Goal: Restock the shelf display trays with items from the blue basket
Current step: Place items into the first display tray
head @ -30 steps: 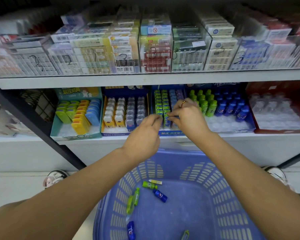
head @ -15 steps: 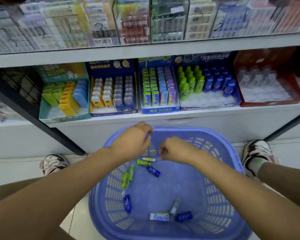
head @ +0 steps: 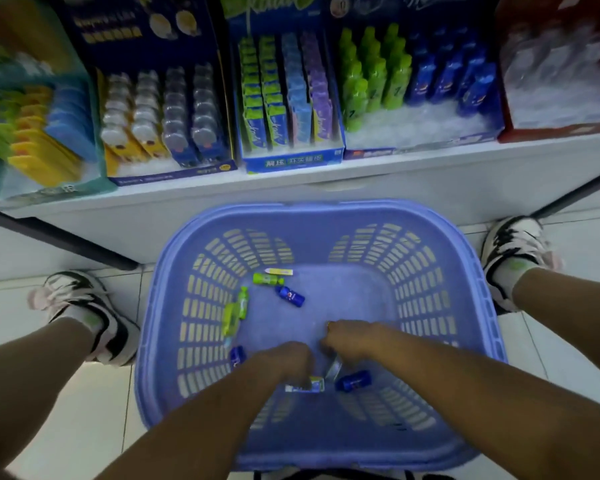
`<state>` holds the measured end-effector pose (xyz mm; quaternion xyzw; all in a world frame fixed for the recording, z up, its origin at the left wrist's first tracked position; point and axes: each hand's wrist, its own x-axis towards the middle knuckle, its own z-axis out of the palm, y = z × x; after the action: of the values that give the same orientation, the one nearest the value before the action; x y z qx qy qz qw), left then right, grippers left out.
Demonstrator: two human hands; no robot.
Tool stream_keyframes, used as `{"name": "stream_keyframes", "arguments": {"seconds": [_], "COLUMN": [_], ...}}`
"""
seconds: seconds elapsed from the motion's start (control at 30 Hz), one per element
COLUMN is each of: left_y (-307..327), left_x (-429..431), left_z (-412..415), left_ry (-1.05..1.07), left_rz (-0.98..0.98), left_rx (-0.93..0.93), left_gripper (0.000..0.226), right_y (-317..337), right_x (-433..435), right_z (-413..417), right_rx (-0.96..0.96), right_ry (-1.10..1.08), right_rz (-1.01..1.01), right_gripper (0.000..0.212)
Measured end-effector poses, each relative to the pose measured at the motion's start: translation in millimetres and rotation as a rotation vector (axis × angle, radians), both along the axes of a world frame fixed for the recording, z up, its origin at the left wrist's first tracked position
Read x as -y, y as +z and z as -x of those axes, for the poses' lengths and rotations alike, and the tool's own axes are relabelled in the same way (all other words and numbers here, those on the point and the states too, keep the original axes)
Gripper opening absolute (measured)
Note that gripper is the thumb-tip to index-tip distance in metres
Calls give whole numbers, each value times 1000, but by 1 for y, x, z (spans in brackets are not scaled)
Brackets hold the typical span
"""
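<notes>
The blue basket (head: 440, 237) stands on the floor between my feet, below the shelf. Both hands are down inside it near its front. My left hand (head: 284, 360) curls over one end of a flat white and blue packet (head: 313, 385) lying on the basket floor; its fingertips are hidden. My right hand (head: 352, 341) pinches the top of a slim packet (head: 334, 368) standing on edge. A small blue bottle (head: 354, 381) lies just right of it. Loose green packets (head: 236, 313), a green bottle (head: 267, 279) and further blue bottles (head: 290, 296) lie at the basket's left and back.
On the white shelf (head: 326, 174) stand display trays: a teal one (head: 59, 192) with yellow, green and blue items, a dark blue blister tray (head: 174, 174), a blue packet tray (head: 291, 161), a bottle tray (head: 420, 147) and a red tray (head: 551, 133). My shoes (head: 513, 244) flank the basket.
Both hands have dropped from the shelf tray into the basket and moved towards its front, onto the packets there. The view has tilted down.
</notes>
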<state>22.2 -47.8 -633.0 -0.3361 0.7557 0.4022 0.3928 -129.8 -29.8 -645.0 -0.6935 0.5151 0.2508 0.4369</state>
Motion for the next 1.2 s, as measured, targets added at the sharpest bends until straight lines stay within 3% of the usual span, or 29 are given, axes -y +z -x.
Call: {"name": "stream_keyframes", "arguments": {"seconds": [0.1, 0.37, 0.43, 0.5, 0.57, 0.7, 0.83, 1.03, 1.1, 1.2], "left_y": [-14, -27, -21, -8, 12, 79, 154, 239, 262, 289], "left_x": [-6, -5, 3, 18, 36, 75, 93, 94, 92, 93], "left_z": [6, -8, -13, -17, -16, -19, -32, -69, -87, -115], "left_ry": [-101, -100, 13, 200, 439, 912, 921, 1040, 1032, 769], "left_rz": [43, 182, 199, 186, 56, -285, -352, -491, -387, 224], "left_rx": [-11, -37, -24, -51, -90, -251, -405, -582, -579, -569], "left_gripper": [36, 38, 34, 16, 32, 26, 30, 42, 47, 46], "right_y": [-9, -9, 4, 25, 47, 99, 152, 228, 245, 260], "right_x": [-3, 6, 19, 37, 53, 77, 89, 92, 90, 90], "right_z": [-3, 9, 15, 21, 26, 35, 24, -16, -31, -57], "right_rx": [8, 29, 22, -11, 19, 326, 675, 949, 996, 1098], "right_ry": [-139, -170, -134, -71, -91, -375, -540, -545, -540, -630], "right_rz": [78, 66, 19, -12, -68, -171, -77, 293, 358, 343], "right_gripper": [11, 21, 21, 16, 20, 4, 15, 27, 28, 19]}}
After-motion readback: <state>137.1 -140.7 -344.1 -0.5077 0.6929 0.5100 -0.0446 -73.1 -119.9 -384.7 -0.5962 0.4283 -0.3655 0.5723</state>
